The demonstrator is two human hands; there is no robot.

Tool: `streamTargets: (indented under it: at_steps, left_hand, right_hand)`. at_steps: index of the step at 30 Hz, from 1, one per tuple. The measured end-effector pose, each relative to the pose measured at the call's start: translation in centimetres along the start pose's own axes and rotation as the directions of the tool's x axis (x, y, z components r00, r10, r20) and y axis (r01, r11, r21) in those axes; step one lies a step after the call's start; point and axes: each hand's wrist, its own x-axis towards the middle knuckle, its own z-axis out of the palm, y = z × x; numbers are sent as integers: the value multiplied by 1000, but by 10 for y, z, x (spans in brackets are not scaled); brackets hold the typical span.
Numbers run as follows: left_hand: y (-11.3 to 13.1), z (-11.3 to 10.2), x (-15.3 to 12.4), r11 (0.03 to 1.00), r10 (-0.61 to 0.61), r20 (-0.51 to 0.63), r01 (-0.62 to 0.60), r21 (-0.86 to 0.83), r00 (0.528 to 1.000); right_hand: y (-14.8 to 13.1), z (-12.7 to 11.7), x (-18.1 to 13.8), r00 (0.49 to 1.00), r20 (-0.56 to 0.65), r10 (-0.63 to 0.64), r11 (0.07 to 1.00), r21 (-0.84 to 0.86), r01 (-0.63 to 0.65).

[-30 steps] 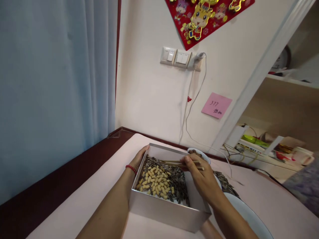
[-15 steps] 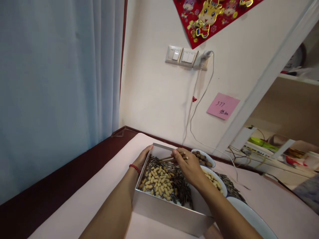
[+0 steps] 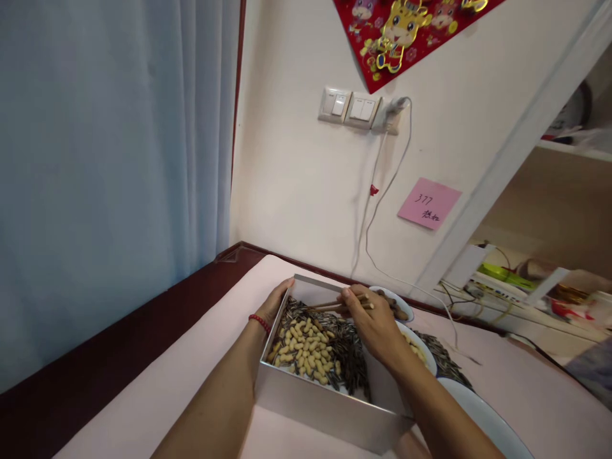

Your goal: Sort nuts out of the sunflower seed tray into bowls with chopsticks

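Observation:
A silver open box (image 3: 325,405) sits on the pink-white tabletop, holding peanuts in their shells (image 3: 308,350) and dark striped sunflower seeds (image 3: 351,363). My left hand (image 3: 276,304), below a red bead bracelet (image 3: 261,322), is closed on the box's left rim near the far corner. Over the box, my right hand (image 3: 375,325) grips a pair of wooden chopsticks (image 3: 326,306). Their tips point left, down at the seeds by the far left corner. Whether the tips pinch a seed is too small to tell.
Right of the box stand a bowl of brown round nuts (image 3: 405,308), a bowl of peanuts (image 3: 433,364) partly behind my right arm, and a large pale dish (image 3: 482,414). Loose sunflower seeds (image 3: 442,357) lie beside them. A white cable (image 3: 449,312) trails onto the table.
My right hand has shifted slightly to the right, and the chopsticks lie a little flatter. My left hand and the box have stayed in place.

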Motion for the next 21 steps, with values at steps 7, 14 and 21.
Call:
streamTargets:
  at_steps: [7,14,21]
  left_hand:
    - [3,-1,0,1000,-5,-57,7,22,998]
    - [9,4,-5,998,-51,-73,54,45,996]
    - [11,7,-2,998,8,-105,-2,56,994]
  right_hand:
    - [-7,-48,-28,991,-131,12,999,54,-5]
    - [-13,-133,-81,864,-482,147,984,157,-80]
    - [21,-199,-115,698,-676,236,972,168,-166]
